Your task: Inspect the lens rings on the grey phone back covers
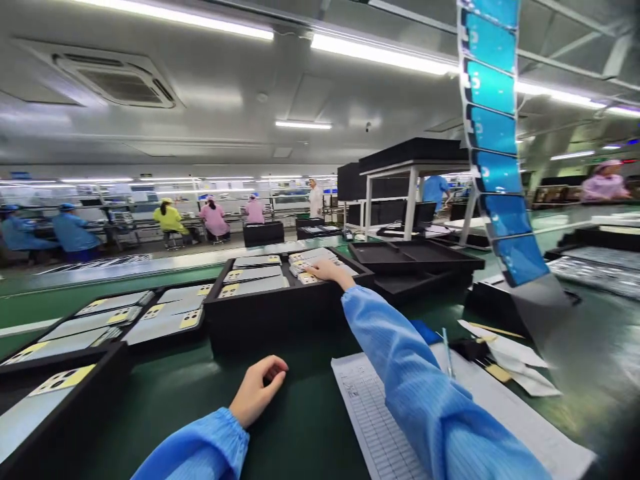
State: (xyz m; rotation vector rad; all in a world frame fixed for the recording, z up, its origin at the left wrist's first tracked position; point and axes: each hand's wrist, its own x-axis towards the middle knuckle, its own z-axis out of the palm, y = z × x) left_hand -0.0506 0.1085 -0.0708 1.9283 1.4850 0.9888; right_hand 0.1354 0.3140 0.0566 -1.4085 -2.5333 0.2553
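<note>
My right hand (327,271) reaches into a deep black tray (270,317) that holds flat pale panels with camera-style holes and yellow film, like phone back panels (263,285). Its fingers are closed at the edge of a phone back panel (306,279) in the right compartment; the fingertips are partly hidden. Near me, above the green table, my left hand (259,390) hangs with loosely curled fingers and a gap between thumb and forefinger. It holds nothing. More phone back panels (173,313) lie in the shallow black tray (150,339) to the left.
Another black tray (95,400) stands at the near left. Stacked trays (425,257) sit right of the deep one. A written form (370,393), a pen (447,353) and paper scraps (515,357) lie under and beside my right arm. A blue film strip (495,133) hangs at right.
</note>
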